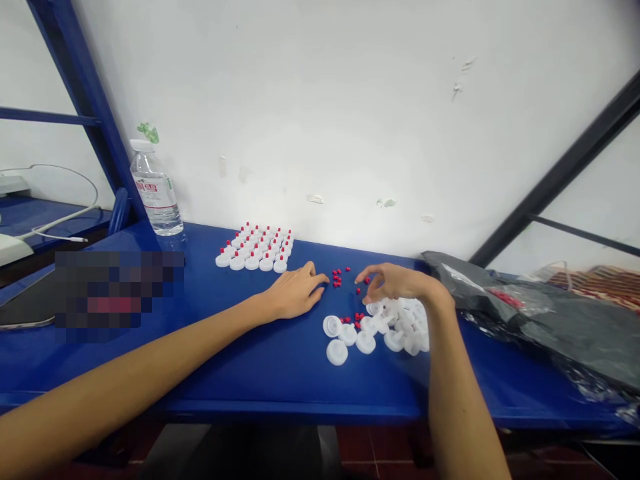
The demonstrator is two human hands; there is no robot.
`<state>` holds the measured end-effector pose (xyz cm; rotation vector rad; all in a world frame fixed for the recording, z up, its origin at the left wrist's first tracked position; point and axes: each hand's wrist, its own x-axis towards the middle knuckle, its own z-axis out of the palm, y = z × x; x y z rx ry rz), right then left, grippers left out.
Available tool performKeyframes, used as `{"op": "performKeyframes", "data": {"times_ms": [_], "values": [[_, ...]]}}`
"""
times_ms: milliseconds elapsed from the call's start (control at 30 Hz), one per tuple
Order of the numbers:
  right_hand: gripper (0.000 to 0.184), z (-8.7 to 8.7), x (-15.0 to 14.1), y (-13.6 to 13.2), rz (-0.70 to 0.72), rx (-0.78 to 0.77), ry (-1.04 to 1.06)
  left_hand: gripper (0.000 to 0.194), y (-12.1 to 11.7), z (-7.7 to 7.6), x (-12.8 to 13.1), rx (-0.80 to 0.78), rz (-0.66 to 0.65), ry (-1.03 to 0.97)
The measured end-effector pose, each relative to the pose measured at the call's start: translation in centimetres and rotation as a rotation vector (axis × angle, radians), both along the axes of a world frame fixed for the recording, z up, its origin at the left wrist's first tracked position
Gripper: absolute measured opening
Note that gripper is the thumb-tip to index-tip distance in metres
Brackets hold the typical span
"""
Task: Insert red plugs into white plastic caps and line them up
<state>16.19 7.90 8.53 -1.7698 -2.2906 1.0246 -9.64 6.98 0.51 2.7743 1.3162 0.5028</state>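
My left hand [296, 292] rests on the blue table, fingers stretched and apart, with nothing in it. Its fingertips lie just left of several small red caps [337, 283]. Across from it, my right hand [389, 283] hangs bent at the wrist, with index finger and thumb apart and no object visible between them. Below it is a loose pile of white round lids [395, 339], some with the inside facing up. More red caps [358, 317] lie at the pile's left edge. Left of my left hand, white lids topped with red caps [253, 257] stand in rows.
A clear water bottle [159, 200] stands against the wall at the back left. A grey plastic bag [540, 327] covers the table's right side, a small clear packet [517, 300] on it. Blue metal posts [85, 87] rise at the left; a blurred-out patch [117, 293] hides something there.
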Motion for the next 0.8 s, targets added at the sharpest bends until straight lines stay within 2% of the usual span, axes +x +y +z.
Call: {"op": "performKeyframes", "data": {"times_ms": [100,267,533,800], "values": [[0.059,-0.3,0.3,0.2,0.008,-0.046,0.015,0.039,0.1,0.1,-0.2,-0.012,0.034,-0.038],[0.054,-0.5,0.3,0.4,-0.025,-0.112,0.092,0.041,0.7,0.1,-0.6,-0.045,0.077,-0.087],[0.04,-0.5,-0.2,0.5,0.101,0.03,0.298,0.033,0.8,0.0,-0.7,-0.044,-0.031,-0.135],[0.029,-1.7,-2.5,1.2,0.146,0.146,0.4,0.024,0.9,-0.3,-0.7,-0.022,-0.126,-0.167]]}}
